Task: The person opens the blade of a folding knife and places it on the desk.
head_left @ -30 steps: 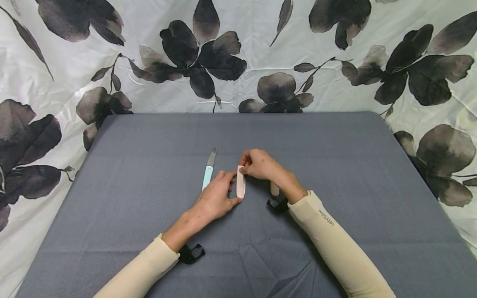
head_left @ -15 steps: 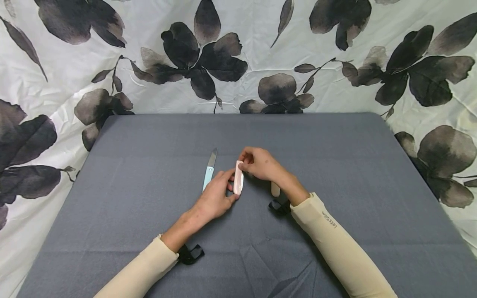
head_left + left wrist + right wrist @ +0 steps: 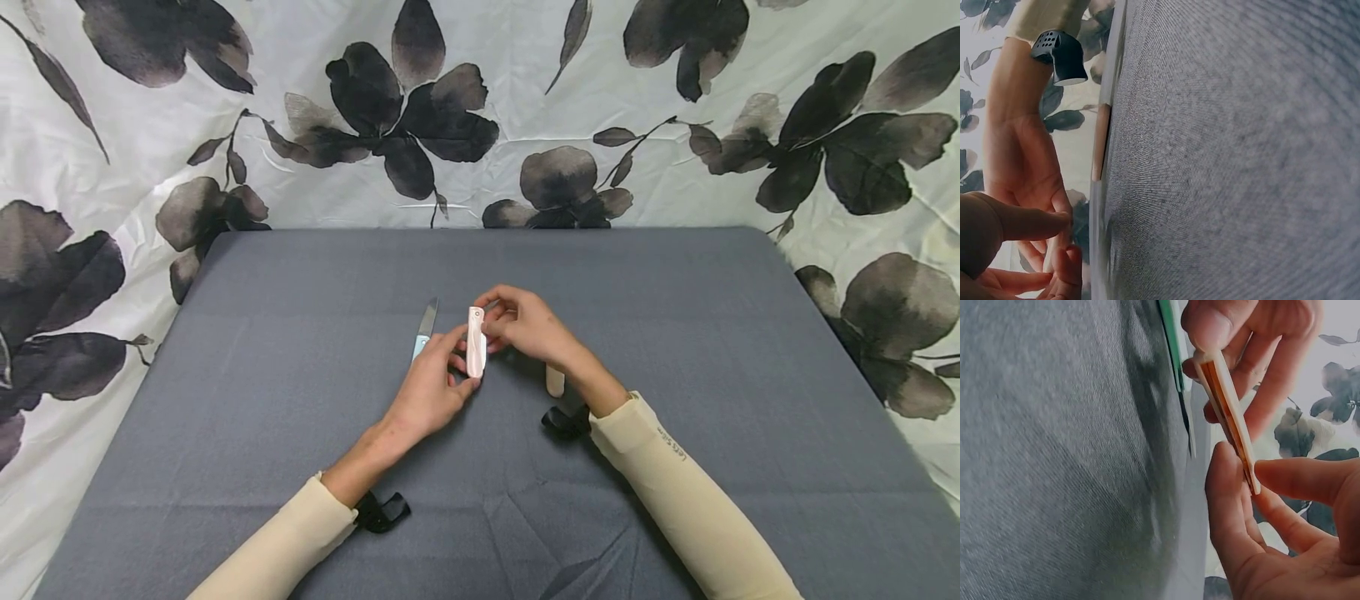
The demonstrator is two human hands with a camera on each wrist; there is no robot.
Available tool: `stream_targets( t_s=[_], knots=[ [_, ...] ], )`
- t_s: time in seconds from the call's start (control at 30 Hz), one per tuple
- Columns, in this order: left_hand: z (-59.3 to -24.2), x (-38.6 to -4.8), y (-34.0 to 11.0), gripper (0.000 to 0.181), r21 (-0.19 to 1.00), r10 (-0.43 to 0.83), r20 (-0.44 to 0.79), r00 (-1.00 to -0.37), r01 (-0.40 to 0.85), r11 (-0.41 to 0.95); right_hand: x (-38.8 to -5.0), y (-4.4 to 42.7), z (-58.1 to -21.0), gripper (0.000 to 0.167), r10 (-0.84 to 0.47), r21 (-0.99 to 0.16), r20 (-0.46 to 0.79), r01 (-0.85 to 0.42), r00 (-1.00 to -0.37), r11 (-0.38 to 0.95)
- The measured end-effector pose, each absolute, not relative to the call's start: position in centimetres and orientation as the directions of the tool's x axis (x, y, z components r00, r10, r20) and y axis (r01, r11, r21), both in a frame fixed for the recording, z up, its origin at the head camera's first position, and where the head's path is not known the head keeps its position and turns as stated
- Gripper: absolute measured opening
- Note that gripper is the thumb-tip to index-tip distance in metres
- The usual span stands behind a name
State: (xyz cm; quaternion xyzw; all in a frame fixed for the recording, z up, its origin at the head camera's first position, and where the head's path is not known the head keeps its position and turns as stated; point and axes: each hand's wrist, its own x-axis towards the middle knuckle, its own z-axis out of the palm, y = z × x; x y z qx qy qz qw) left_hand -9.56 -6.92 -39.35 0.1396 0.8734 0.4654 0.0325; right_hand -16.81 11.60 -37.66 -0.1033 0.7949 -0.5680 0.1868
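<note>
A pale pink folding knife (image 3: 476, 342) is held between both hands over the middle of the table, its blade folded along the handle. My left hand (image 3: 427, 387) pinches its near end, thumb at the bottom and fingers along the side. My right hand (image 3: 531, 325) pinches the far end, where a small round rivet shows. The right wrist view looks into the handle's orange-brown slot; there the knife (image 3: 1232, 412) appears edge-on. Left of the hands lies a light blue knife (image 3: 422, 343) with its blade out, its handle partly hidden behind my left hand.
A beige, rounded-end handle (image 3: 554, 382) lies partly hidden beneath my right wrist. Grey cloth (image 3: 300, 333) covers the table, with creases near the front. A white floral curtain (image 3: 517, 108) hangs behind. Black straps sit at both wrists.
Both hands have raised the pink knife slightly, moving it away from me and a little left. Its rivet end has come into view as my right fingers shifted.
</note>
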Motion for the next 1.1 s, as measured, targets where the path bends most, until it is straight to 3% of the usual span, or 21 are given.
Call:
stream_targets(
  t_s=[0.47,0.73,1.1],
  knots=[
    [-39.25,-9.74,-7.23,0.074,0.868,0.235,0.076,-0.969,0.181,0.463,-16.49,11.24,-37.79,0.048,-0.364,-0.974,-0.178,0.112,-0.914,0.197],
    [-38.87,-10.22,-7.36,0.058,0.950,0.192,-0.015,-0.981,0.046,0.310,-16.68,10.96,-37.92,0.046,-0.344,-0.984,-0.150,0.107,-0.927,0.142],
    [-38.77,-10.49,-7.73,0.062,0.981,0.182,-0.073,-0.981,-0.038,0.188,-16.56,10.93,-37.80,0.044,-0.352,-0.988,-0.136,0.098,-0.926,0.123]
  ],
)
